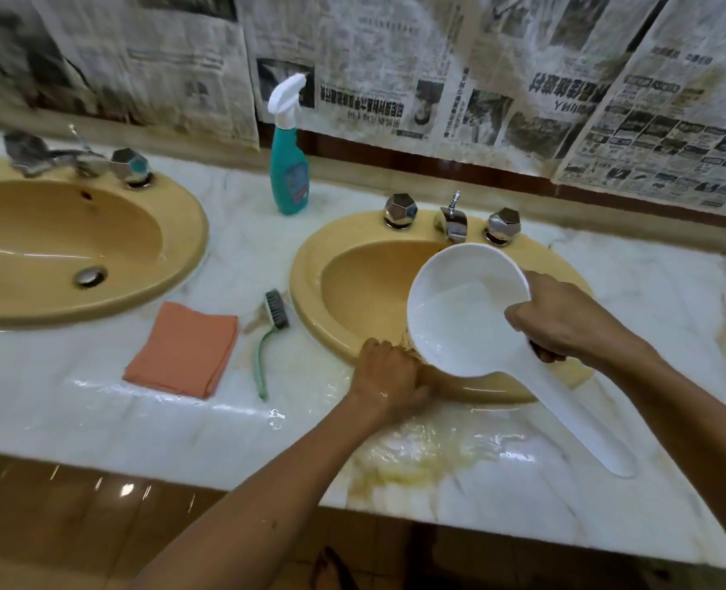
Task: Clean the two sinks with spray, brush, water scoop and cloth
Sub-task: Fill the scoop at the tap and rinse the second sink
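My right hand (565,317) grips the white scoop (463,313), water inside, over the right sink (310,266). My left hand (388,379) presses, fingers curled, on that sink's front rim. One spray bottle (288,163), one brush (272,330), one cloth (182,349) on the wet tabletop (97,419); left sink (182,232) beside.

Over right sink (310,266): scoop (467,308) covering most of the bowl, right hand (565,317) on its handle, left hand (388,379) on the front rim. Bowl's left part open. Between sinks: bottle (288,163) upright at back, cloth (182,349) and brush (274,334) in front. Left sink (191,232), frame left, unobstructed. Wet counter (650,300) bare at right.
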